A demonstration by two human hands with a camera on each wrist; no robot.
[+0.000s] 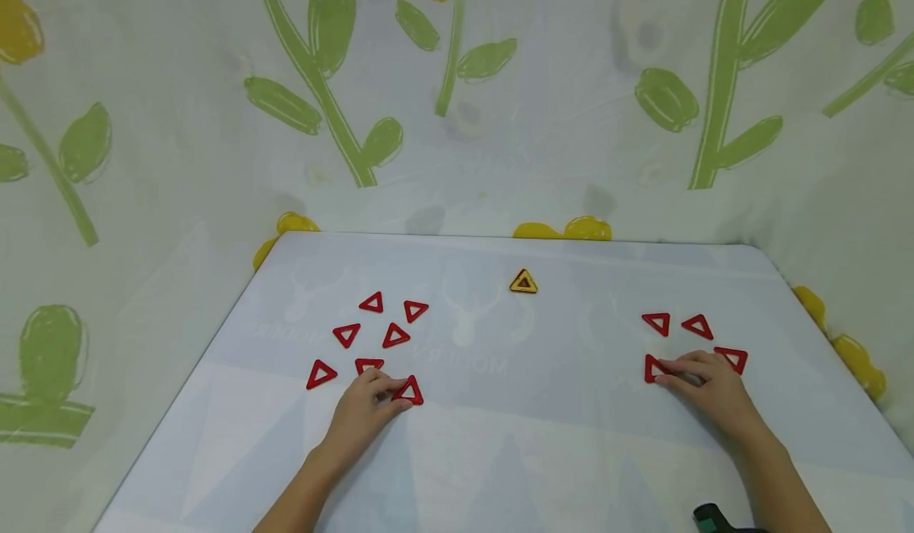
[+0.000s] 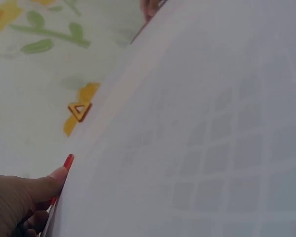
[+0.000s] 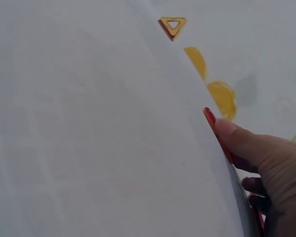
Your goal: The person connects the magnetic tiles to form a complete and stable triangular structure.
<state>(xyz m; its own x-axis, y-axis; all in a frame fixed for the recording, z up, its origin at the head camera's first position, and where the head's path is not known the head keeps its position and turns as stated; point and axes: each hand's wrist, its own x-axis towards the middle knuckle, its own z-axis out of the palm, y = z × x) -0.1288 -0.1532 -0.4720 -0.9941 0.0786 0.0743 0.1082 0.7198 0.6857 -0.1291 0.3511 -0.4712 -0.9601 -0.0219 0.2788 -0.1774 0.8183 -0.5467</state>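
red triangles lie on the table in two groups, one by each hand. the left hand pinches a red triangle; the right hand touches another red one. the yellow triangle sits farther back, between them.

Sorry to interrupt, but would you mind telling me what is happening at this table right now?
A person is handling red triangle tiles on a pale table. The left hand pinches one red triangle at the near edge of a cluster of seven. The right hand touches another red triangle in a group of four. A yellow triangle lies apart, farther back.
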